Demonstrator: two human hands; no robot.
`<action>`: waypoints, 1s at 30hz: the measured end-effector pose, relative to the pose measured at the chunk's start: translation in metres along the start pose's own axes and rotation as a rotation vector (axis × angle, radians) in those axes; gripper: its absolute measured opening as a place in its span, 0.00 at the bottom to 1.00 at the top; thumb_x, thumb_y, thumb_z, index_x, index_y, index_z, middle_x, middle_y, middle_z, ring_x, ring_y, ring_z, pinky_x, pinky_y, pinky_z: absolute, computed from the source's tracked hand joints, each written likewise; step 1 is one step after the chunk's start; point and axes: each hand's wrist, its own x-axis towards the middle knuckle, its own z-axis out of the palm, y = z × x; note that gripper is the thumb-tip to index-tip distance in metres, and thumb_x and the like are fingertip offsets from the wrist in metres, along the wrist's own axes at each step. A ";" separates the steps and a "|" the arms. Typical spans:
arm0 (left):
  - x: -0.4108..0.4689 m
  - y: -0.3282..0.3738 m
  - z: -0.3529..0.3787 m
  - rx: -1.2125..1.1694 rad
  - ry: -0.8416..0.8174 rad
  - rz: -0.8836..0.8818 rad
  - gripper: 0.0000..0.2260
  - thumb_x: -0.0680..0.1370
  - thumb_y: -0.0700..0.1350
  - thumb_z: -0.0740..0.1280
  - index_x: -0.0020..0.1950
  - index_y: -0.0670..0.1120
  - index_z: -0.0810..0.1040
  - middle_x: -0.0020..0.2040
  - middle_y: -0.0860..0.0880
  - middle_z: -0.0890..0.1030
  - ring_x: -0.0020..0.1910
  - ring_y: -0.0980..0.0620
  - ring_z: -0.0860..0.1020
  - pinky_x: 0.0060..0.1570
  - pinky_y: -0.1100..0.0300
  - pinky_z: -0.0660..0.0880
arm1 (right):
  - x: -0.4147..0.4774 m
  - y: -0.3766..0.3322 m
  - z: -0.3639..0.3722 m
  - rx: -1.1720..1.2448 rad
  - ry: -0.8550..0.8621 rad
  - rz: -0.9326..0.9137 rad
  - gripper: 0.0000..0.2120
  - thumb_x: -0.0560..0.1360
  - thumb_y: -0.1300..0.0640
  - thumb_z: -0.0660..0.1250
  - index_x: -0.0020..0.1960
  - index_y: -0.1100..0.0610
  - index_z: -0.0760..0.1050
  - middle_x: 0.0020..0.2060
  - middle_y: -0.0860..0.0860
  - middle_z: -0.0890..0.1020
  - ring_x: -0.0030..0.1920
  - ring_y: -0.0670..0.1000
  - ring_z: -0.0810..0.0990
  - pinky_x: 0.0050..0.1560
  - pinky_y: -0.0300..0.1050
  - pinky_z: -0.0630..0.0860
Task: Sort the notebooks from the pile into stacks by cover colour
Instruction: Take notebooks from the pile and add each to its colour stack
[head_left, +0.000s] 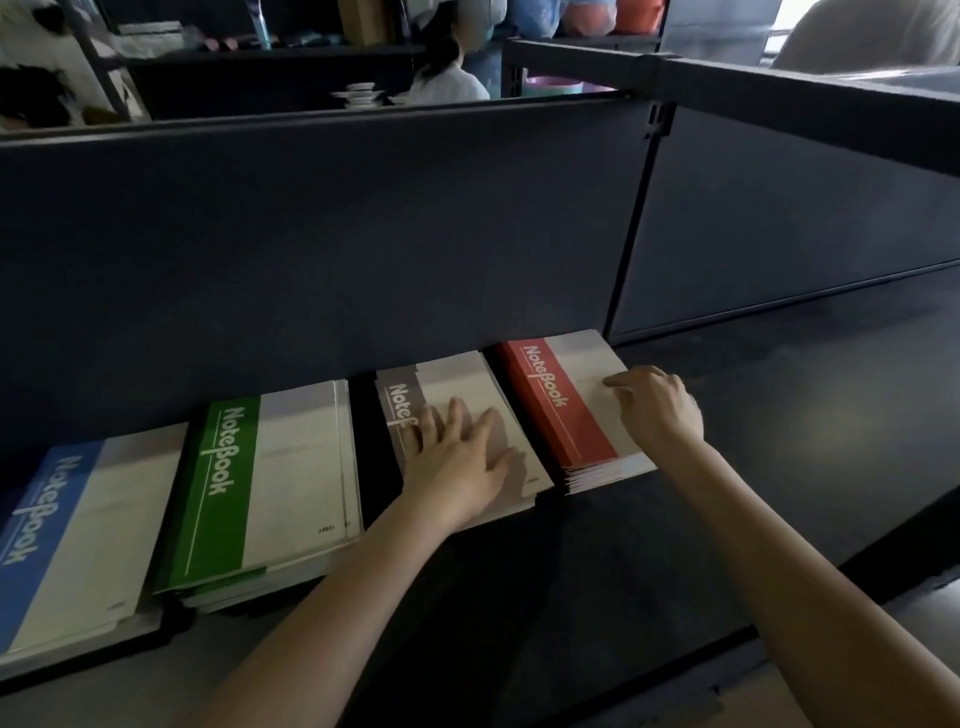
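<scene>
Left hand (457, 457) and right hand (655, 408) reach forward on bare forearms over a dark matte shelf board (779, 415). On it four stacks of notebooks lie in a row, each cover cream with one coloured band printed "NoteBook".

Take the grey-banded stack (467, 382) as the marker. Nearest of all, two places to its left, lies the blue-banded stack (57, 545), partly cut off by the picture's edge. The green-banded stack (260, 478) sits just to the left of the grey one, with a dark strip of shelf between them and its lower books slightly fanned out.

On the grey-banded stack itself the left hand lies flat, palm down, fingers straight and spread across the top cover, hiding part of the lettering.

Just to the right of the grey stack, and a little further back, is the red-banded stack (558, 402). The right hand rests on the cream part of its top cover near the right edge, knuckles raised and fingers bent. Whether it grips the cover or only touches it, I cannot tell.

Behind the grey stack rises a dark flat back panel (311, 249). Beyond that panel a seated person in a white top (449, 80) faces away, with a small pile of white dishes (358, 96) nearby.
</scene>
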 end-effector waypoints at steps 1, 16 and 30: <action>0.002 -0.002 0.000 0.017 0.003 -0.011 0.30 0.80 0.65 0.46 0.79 0.56 0.43 0.79 0.46 0.38 0.76 0.37 0.38 0.73 0.40 0.37 | 0.000 -0.002 0.002 0.018 -0.011 -0.004 0.16 0.80 0.58 0.55 0.62 0.50 0.77 0.63 0.49 0.76 0.61 0.56 0.73 0.53 0.50 0.74; 0.011 -0.005 0.002 0.079 0.071 0.000 0.28 0.80 0.65 0.42 0.78 0.58 0.41 0.79 0.47 0.39 0.77 0.40 0.38 0.73 0.44 0.38 | 0.002 -0.007 0.036 -0.091 -0.026 -0.037 0.24 0.79 0.45 0.51 0.70 0.54 0.68 0.72 0.56 0.66 0.74 0.56 0.59 0.75 0.52 0.54; 0.010 -0.008 0.005 -0.009 0.203 0.042 0.25 0.81 0.60 0.48 0.77 0.55 0.54 0.79 0.50 0.49 0.77 0.43 0.45 0.74 0.45 0.42 | 0.002 -0.012 0.039 -0.080 0.023 0.013 0.23 0.78 0.46 0.52 0.68 0.54 0.71 0.71 0.54 0.67 0.72 0.55 0.62 0.73 0.52 0.58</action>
